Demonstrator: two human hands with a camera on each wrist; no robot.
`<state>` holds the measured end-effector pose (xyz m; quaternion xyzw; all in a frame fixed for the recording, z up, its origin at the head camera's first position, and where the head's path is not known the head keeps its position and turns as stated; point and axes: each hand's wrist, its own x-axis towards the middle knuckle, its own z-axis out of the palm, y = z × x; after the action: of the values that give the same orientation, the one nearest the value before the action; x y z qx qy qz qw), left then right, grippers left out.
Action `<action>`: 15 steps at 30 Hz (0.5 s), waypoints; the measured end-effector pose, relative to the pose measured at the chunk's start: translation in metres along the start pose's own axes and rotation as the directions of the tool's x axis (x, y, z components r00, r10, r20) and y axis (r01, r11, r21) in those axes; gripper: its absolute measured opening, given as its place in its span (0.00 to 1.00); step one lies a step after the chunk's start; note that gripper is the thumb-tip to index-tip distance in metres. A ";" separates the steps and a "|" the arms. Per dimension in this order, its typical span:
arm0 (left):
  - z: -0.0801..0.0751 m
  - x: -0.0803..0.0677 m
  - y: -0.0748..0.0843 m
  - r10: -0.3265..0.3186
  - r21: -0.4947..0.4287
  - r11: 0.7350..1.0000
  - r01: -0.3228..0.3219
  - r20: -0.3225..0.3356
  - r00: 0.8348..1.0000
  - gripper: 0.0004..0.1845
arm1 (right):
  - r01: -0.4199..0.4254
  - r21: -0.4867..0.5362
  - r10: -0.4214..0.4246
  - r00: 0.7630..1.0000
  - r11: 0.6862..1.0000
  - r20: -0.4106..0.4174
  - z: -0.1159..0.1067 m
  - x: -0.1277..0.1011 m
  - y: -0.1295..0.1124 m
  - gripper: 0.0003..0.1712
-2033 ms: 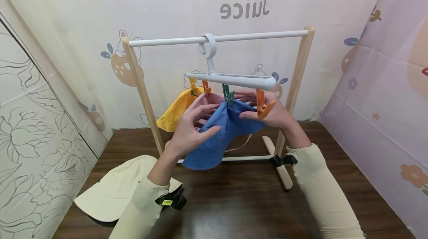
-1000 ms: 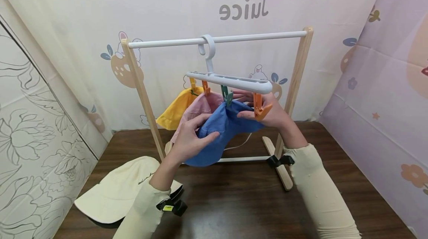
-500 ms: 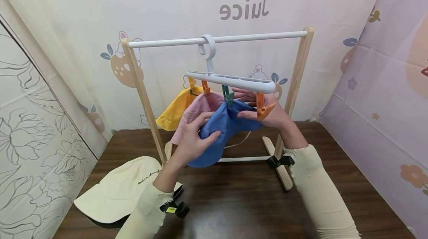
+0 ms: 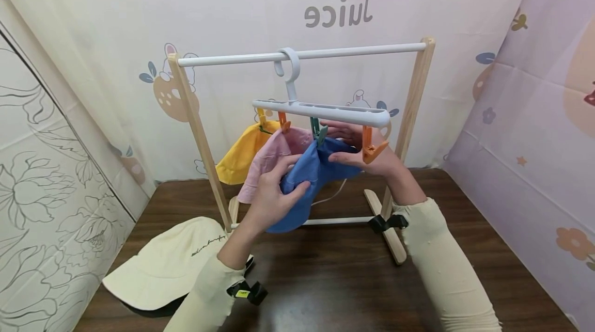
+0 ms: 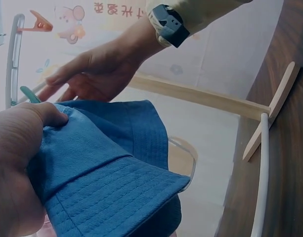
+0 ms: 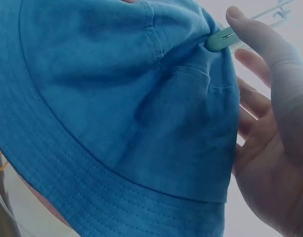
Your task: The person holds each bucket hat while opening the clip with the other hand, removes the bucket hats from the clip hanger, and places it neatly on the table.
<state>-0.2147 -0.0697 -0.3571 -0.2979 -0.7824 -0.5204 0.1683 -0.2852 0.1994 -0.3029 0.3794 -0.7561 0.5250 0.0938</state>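
Observation:
A blue bucket hat (image 4: 302,208) hangs from a green clip (image 4: 318,131) on the white hanger (image 4: 321,112). My left hand (image 4: 274,198) holds its left side, thumb on the outer cloth as the left wrist view shows; the fingertips behind are hidden. On the other side my right hand (image 4: 383,154) rests against the crown with fingers fairly straight, partly behind the orange clip (image 4: 372,151). In the right wrist view the right hand (image 6: 280,163) lies along the hat's edge beside the clip. Behind hang a pink hat (image 4: 262,164) and a yellow hat (image 4: 239,154), both clipped.
The hanger hooks over the white rail (image 4: 358,53) of a wooden rack (image 4: 413,99) standing on a dark wood table (image 4: 321,280). A cream bucket hat (image 4: 162,259) lies at the left, near my left forearm. Printed curtains stand behind and beside the table.
The hanger has swung slightly, its near end moving right with the orange clip. My left hand has shifted a little right on the blue hat, and more of the pink hat shows.

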 end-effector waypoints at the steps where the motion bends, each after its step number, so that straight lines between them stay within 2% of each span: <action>1: 0.000 0.000 0.000 -0.001 0.003 1.000 0.001 -0.002 1.000 0.27 | -0.017 0.005 0.017 1.000 1.000 -0.001 0.000 0.001 -0.001 0.40; 5: 0.002 -0.001 -0.001 0.019 0.013 1.000 -0.019 -0.013 1.000 0.26 | -0.075 0.009 0.075 0.997 0.997 -0.016 -0.001 0.003 -0.006 0.40; 9: 0.004 -0.001 -0.002 0.044 0.013 0.999 -0.044 -0.027 0.999 0.26 | -0.077 0.020 0.078 0.997 0.997 -0.005 -0.002 0.005 -0.004 0.40; 15: 0.008 -0.001 -0.004 0.064 0.024 0.998 -0.063 -0.045 0.997 0.26 | -0.016 0.198 0.008 0.999 0.980 0.042 -0.005 0.008 0.004 0.36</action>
<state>-0.2161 -0.0637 -0.3636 -0.3088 -0.7741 -0.5128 0.2059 -0.2947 0.2005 -0.2990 0.3927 -0.7041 0.5905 0.0369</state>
